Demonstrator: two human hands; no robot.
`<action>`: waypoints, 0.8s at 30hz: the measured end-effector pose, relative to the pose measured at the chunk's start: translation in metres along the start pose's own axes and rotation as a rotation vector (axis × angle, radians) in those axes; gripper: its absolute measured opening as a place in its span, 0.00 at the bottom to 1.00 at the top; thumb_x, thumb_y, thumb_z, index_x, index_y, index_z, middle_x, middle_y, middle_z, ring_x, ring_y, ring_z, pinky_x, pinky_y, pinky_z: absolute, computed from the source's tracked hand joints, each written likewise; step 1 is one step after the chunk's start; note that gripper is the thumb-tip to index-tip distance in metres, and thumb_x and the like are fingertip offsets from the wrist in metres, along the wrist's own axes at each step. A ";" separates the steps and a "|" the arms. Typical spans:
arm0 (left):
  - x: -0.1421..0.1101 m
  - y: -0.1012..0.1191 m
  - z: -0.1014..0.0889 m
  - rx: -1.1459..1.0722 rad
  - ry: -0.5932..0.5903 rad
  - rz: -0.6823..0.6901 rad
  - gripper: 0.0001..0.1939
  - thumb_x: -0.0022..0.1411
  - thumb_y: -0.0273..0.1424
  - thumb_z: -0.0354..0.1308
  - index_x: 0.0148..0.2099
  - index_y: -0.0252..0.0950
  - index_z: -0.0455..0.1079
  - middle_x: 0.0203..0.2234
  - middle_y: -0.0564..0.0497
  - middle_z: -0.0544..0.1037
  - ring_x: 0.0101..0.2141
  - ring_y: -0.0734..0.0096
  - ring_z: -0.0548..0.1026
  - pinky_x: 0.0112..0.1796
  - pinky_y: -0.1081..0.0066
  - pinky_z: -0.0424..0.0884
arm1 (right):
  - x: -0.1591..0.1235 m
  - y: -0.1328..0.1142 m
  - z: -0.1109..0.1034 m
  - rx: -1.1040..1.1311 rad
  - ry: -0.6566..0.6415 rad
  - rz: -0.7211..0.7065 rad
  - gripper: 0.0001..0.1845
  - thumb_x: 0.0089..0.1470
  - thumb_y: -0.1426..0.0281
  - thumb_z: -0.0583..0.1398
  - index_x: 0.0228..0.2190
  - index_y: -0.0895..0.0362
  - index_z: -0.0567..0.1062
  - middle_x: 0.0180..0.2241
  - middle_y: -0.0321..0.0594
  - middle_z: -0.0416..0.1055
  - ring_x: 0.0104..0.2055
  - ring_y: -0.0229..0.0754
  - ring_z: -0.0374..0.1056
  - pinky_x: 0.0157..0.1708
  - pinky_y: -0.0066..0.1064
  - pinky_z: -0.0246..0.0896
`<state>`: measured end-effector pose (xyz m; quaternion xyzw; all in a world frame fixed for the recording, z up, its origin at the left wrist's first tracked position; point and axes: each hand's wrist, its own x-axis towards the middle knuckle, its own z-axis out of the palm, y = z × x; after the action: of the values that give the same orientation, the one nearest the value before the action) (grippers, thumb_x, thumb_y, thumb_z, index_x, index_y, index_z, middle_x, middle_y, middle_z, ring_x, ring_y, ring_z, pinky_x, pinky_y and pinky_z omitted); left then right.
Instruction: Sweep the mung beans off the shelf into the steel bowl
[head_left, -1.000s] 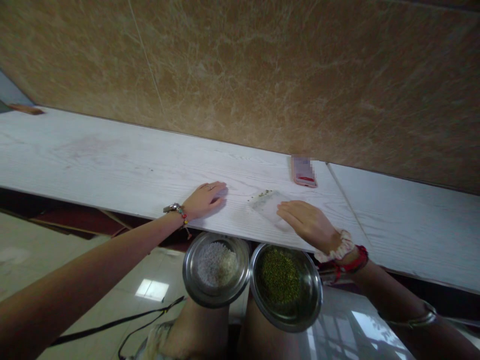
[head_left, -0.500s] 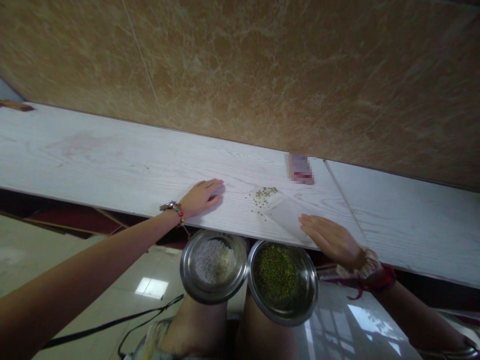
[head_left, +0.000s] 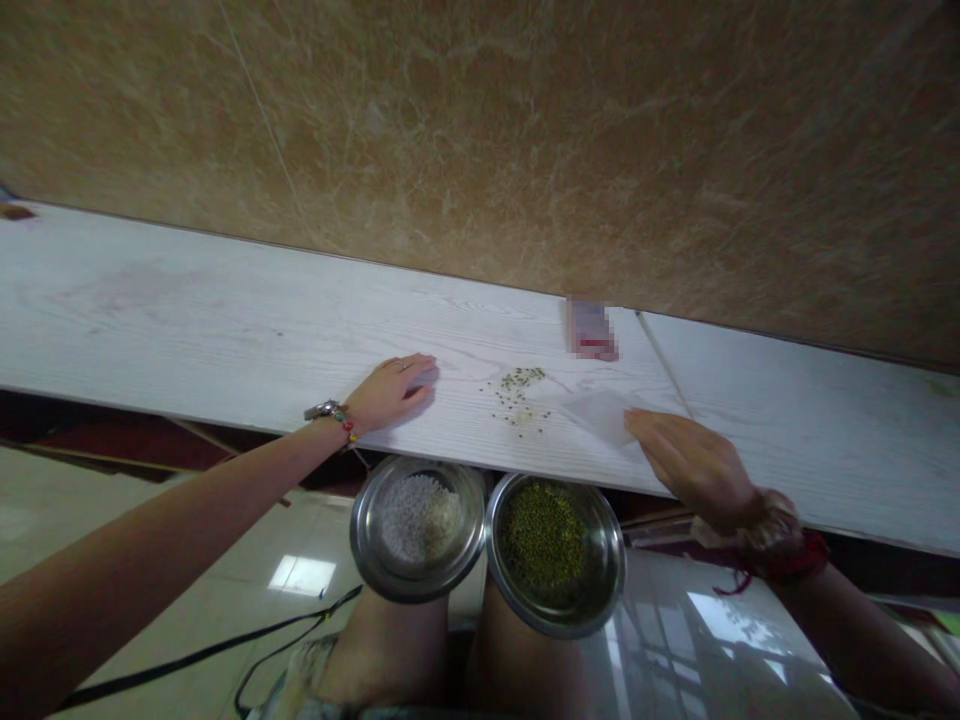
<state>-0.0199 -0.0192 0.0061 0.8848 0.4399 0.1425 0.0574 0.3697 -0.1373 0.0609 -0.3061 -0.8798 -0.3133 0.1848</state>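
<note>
My left hand (head_left: pixel 391 390) lies flat on the white wooden board, fingers stretched out and nothing held. My right hand (head_left: pixel 686 455) pinches the right edge of a thin, whitish translucent sheet or bag (head_left: pixel 596 415). Just left of the sheet, small green beans (head_left: pixel 517 388) lie scattered on the board, with some pale grains (head_left: pixel 529 418) among them. Below the board's front edge, two steel bowls rest at my thighs. White grains fill part of the left bowl (head_left: pixel 360 535), and green beans are in the right bowl (head_left: pixel 619 570).
A small blurred packet (head_left: pixel 591 328) sits at the back of the white board (head_left: pixel 225 320), against the brown marbled wall (head_left: pixel 450 130). A seam crosses the board at right. Below the left arm, a dark strap (head_left: pixel 210 650) hangs above the tiled floor.
My right hand has moved right and closed on the sheet, drawing it away from the scattered beans. The left hand stays flat on the board; the view has shifted slightly.
</note>
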 end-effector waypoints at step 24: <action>-0.001 0.000 0.006 0.039 0.011 0.137 0.18 0.63 0.32 0.45 0.53 0.35 0.66 0.52 0.45 0.74 0.52 0.62 0.70 0.54 0.59 0.66 | 0.026 -0.030 -0.027 0.104 -0.112 -0.043 0.18 0.57 0.81 0.49 0.43 0.60 0.74 0.35 0.45 0.78 0.38 0.42 0.73 0.38 0.32 0.70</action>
<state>-0.0187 -0.0200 -0.0003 0.9129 0.3815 0.1422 0.0278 0.3343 -0.1626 0.0813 -0.2940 -0.9103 -0.2532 0.1440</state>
